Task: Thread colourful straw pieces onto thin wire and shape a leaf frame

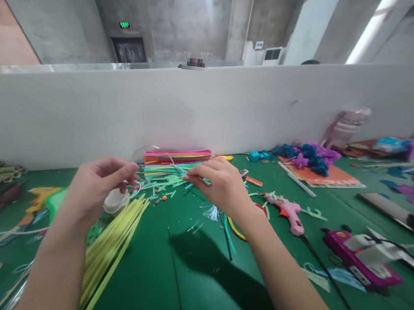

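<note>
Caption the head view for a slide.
Left hand and right hand hover above a green table with yellow strips and a pink glue gun.

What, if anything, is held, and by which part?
The right hand seems to pinch a thin strand, exactly where is unclear; whether the left hand holds anything cannot be told.

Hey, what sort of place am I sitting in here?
Probably a craft workshop: a pink glue gun lies on the green table, with a bundle of yellow strips and a pile of multicolored strips against the white partition.
</note>
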Available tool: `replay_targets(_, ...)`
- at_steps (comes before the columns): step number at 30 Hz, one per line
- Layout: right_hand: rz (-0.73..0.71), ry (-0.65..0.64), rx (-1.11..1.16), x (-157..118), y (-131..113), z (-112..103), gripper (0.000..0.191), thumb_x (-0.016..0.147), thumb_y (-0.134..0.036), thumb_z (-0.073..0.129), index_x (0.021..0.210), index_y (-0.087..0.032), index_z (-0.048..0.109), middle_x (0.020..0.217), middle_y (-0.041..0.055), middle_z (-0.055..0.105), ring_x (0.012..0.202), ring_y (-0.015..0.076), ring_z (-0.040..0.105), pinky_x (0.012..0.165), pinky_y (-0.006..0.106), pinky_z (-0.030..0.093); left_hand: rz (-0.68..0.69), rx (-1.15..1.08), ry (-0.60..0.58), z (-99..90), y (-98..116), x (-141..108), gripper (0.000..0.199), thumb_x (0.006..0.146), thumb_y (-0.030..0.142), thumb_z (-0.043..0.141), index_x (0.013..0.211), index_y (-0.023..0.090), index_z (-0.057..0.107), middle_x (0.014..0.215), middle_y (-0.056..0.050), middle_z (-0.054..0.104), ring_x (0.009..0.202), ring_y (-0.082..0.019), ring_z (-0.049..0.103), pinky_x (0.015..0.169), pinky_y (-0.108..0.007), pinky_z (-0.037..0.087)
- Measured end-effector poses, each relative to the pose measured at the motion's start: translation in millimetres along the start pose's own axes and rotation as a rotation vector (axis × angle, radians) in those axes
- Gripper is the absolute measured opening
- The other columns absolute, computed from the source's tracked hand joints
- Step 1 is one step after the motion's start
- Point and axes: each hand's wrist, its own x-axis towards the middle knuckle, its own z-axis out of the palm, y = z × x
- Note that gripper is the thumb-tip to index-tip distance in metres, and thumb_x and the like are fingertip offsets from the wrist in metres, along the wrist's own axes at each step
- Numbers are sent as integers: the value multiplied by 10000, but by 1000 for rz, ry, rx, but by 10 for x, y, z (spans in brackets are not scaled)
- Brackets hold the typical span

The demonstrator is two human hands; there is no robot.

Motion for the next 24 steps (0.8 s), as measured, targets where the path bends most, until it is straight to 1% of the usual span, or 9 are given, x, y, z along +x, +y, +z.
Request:
replay_targets(4,44,-46,32,0,-21,-4,181,952,-284,616,832,-186,709,753,15,722,727,147,647,740,284,434,12,-19,-7,10,14,-11,280,651,421,867,709,197,711,634,16,674,611,-123,577,517,-209,435)
replay_targets(7,91,-118,107,7,-65,-9,147,925,-281,650,834,-181,707,742,2,717,696,138,649,694,276,439,41,-15,-15,19,17,-21,257,669,406,858,696,197,712,624,14,671,597,-114,561,512,-204,419)
replay_targets(10,181,-161,213,27,-147,-31,190,914,-358,666,966,-180,706,821,11,746,741,153,681,694,282,477,97,61,-36,35,24,-47,231,702,405,838,705,204,724,624,12,674,569,-102,533,524,-211,413)
replay_targets(12,224,-119,280,46,-219,-54,299,916,-387,660,1130,-178,669,939,34,762,849,171,706,763,299,513,135,145,-59,69,50,-86,221,730,410,817,700,211,726,620,13,668,559,-100,521,537,-218,419)
replay_targets(15,194,9,342,73,-324,-88,371,941,-328,633,1283,-193,592,1125,60,739,1028,173,691,901,320,524,167,240,-110,169,122,-171,217,758,414,789,681,223,722,610,13,663,557,-105,528,546,-223,427)
replay_targets(17,146,77,346,84,-370,-98,318,957,-272,607,1272,-223,605,1197,52,716,1095,163,665,952,326,516,182,251,-184,255,174,-229,220,759,415,781,665,225,720,609,6,670,558,-118,551,540,-231,435)
replay_targets(19,93,126,324,89,-390,-93,237,964,-238,593,1192,-236,656,1190,42,721,1094,159,660,953,333,518,199,263,-240,331,213,-276,230,764,418,769,649,226,714,600,1,667,554,-130,567,532,-241,442)
replay_targets(22,27,155,257,90,-381,-76,138,959,-222,601,1030,-212,719,1030,36,769,962,166,692,867,334,529,209,278,-269,397,243,-319,216,766,402,760,652,225,712,602,-2,670,543,-133,562,511,-244,432)
replay_targets(24,0,139,215,87,-366,-70,130,956,-220,607,966,-192,734,934,30,779,877,167,700,799,325,521,199,268,-272,406,249,-330,192,758,376,767,656,224,710,609,-1,674,547,-131,558,500,-236,422)
